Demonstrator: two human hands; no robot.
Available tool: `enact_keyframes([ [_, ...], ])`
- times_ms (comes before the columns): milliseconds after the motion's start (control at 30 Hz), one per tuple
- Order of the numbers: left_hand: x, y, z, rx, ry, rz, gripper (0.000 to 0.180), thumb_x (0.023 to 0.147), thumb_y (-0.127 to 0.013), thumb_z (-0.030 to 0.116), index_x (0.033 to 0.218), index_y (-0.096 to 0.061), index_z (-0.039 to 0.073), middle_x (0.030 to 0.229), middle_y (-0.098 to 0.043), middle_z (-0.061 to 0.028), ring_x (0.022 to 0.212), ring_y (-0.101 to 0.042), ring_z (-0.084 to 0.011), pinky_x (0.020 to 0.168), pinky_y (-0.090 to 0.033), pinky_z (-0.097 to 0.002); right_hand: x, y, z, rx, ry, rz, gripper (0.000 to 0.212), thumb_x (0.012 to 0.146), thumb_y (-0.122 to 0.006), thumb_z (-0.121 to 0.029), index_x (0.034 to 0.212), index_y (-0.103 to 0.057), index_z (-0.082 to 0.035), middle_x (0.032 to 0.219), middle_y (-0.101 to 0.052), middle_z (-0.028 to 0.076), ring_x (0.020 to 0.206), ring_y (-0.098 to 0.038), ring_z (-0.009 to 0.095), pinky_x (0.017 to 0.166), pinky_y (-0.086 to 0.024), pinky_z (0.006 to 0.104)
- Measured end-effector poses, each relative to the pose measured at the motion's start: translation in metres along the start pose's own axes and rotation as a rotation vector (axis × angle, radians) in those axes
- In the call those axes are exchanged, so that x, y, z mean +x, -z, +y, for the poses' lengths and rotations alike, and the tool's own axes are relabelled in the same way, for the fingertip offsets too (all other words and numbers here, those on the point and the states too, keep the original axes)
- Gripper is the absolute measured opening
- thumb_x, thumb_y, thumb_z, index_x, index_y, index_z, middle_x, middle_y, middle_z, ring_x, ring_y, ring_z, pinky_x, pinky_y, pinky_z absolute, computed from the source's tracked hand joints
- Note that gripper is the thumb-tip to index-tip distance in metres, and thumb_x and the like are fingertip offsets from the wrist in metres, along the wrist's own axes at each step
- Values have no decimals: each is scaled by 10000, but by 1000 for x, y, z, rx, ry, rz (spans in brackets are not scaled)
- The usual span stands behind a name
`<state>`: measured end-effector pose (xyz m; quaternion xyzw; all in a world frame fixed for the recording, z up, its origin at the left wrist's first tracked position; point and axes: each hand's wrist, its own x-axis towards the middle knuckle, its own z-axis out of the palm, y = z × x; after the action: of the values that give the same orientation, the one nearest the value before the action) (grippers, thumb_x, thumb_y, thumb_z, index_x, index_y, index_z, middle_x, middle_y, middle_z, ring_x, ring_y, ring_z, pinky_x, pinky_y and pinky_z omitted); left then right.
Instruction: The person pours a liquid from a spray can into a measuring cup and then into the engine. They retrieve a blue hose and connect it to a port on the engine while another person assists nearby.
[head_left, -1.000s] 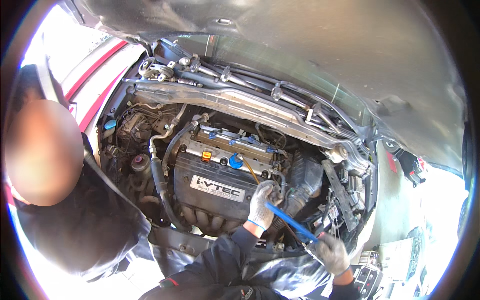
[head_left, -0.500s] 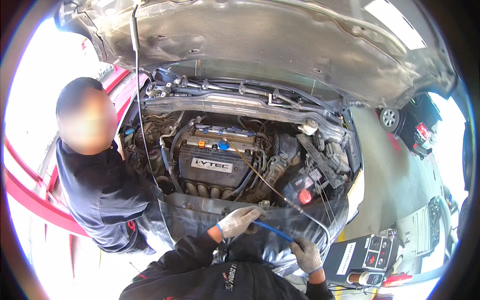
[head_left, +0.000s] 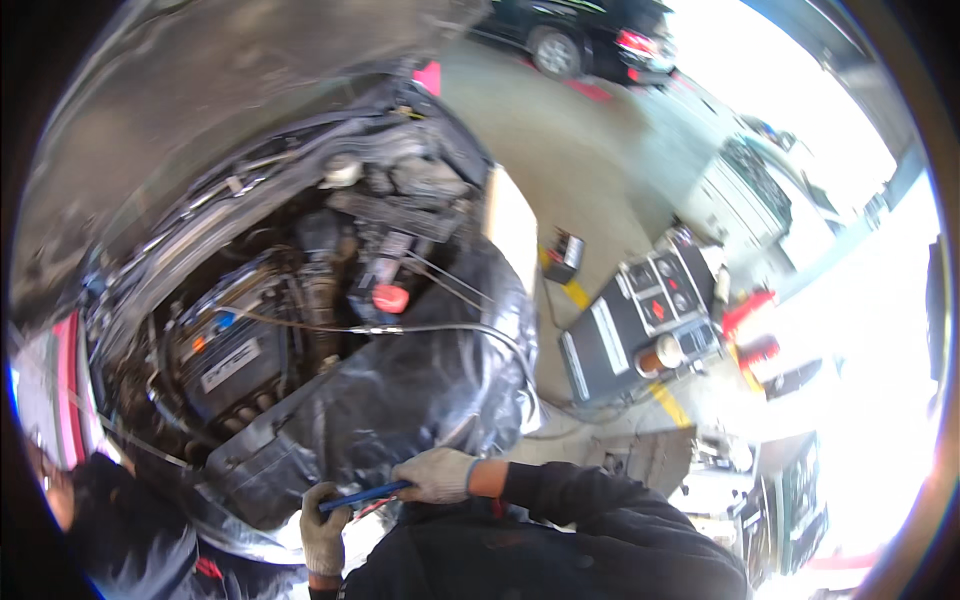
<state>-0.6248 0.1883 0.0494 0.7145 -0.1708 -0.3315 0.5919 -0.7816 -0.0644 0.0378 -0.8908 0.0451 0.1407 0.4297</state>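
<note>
In front of the engine bay, I hold a slim blue strip or tube (head_left: 365, 495) between my hands; its exact kind is unclear. My left hand (head_left: 325, 530), in a pale work glove, is closed round its left end. The other end sits in the closed fingers of my gloved right hand (head_left: 438, 475). Beyond my hands, a dark glossy cover (head_left: 400, 385) drapes over the front of the car. Behind it lies the engine (head_left: 235, 365). A thin brown tube runs from near a blue piece on the engine to a grey hose (head_left: 480, 328) over the cover.
A black machine (head_left: 600, 345) with gauges and a cup on top stands at the right, with the hose reaching toward it. Nearby on the floor is a car battery (head_left: 566, 256). A co-worker's dark sleeve (head_left: 125, 520) shows at lower left. The raised hood (head_left: 200, 90) hangs overhead.
My view has swung right and tilted, so the engine appears farther left and the machine more fully. My hands have come closer together, both still on the blue piece.
</note>
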Motion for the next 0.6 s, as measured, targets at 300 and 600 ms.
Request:
enact_keyframes([
  [300, -68, 52, -193, -36, 300, 330, 427, 1045, -685, 205, 1452, -617, 96, 999, -690, -61, 669, -582, -146, 586, -494, -343, -63, -60, 25, 161, -105, -12, 438, 1080, -611, -461, 1219, -729, -62, 1141, -765, 225, 1132, -717, 459, 990, -544, 566],
  [600, -26, -11, -204, 199, 118, -488, 256, 1039, -711, 148, 1272, -679, 48, 1031, -721, -76, 815, -655, -148, 685, -537, -317, -175, -187, -7, 420, -616, 648, 499, 1104, -566, -492, 1247, -688, -29, 1042, -768, 275, 1026, -727, 502, 941, -546, 586],
])
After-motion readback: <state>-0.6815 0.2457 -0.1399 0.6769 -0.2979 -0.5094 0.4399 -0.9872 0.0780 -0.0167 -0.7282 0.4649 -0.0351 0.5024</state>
